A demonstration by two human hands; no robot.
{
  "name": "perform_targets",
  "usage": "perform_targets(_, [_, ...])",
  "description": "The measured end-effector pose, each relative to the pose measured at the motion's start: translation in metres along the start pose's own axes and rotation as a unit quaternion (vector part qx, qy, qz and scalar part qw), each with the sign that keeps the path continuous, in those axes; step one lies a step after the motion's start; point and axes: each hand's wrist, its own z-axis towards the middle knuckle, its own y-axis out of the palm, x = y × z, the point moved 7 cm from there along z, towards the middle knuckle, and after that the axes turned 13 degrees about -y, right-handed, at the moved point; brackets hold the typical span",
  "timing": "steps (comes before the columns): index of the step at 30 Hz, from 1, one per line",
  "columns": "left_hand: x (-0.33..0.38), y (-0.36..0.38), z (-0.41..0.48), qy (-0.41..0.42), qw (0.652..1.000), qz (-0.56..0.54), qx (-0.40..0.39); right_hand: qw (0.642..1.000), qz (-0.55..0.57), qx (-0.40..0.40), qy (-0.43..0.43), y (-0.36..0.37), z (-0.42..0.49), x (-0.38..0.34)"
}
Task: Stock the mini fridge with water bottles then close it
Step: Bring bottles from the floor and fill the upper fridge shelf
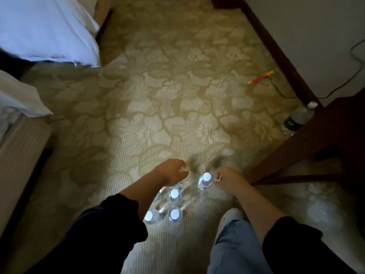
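Person is standing over a patterned carpet (177,115), both arms reaching down. A cluster of water bottles (174,194) is standing upright on the carpet, white caps up, directly below the left forearm. Three caps are showing clearly; one more bottle is sitting partly hidden under the left wrist. The left hand (171,171) is hovering over the far edge of this cluster, fingers curled in. No bottle is showing between the fingers, but motion blur is making it impossible to tell whether the hand is clenched or just loose.

A lone bottle (205,181) is standing upright just to the right of the cluster, between the two hands. The right hand (227,180) is hanging just beside it, curled fingertips right next to the cap. Cannot tell if they are touching it or gripping anything.

Another bottle (298,117) is lying tilted on the carpet well away from both hands, against the dark wooden furniture (325,139) on the right. A dark cable (355,62) is running along the wall there, with a red and yellow object (260,77) lying on the carpet at its end. White bedding (49,26) is hanging at upper left. A jeans leg (233,246) and a pale shoe (231,214) are showing under the right arm. Both arms are wearing black sleeves (118,224) pushed up above the wrists.
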Motion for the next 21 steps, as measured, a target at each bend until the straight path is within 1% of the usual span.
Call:
perform_targets(5, [0.000, 0.039, 0.051, -0.008, 1.000, 0.011, -0.026, 1.000, -0.014, -0.020, 0.002, 0.039, 0.046, 0.034])
perform_targets(10, [-0.004, 0.070, 0.083, -0.014, 0.998, 0.032, -0.056, 0.999, -0.012, 0.016, 0.027, 0.071, 0.077, 0.060])
perform_targets(14, [-0.010, 0.080, 0.097, -0.013, 0.997, 0.034, -0.061, 0.999, -0.021, 0.032, 0.036, 0.086, 0.095, 0.066])
perform_targets(18, [-0.016, 0.082, 0.101, -0.016, 0.998, 0.026, -0.063, 0.996, -0.057, 0.042, 0.047, 0.092, 0.107, 0.067])
perform_targets(21, [-0.019, 0.081, 0.100, -0.012, 0.998, 0.021, -0.065, 0.995, -0.090, 0.026, 0.038, 0.093, 0.109, 0.063])
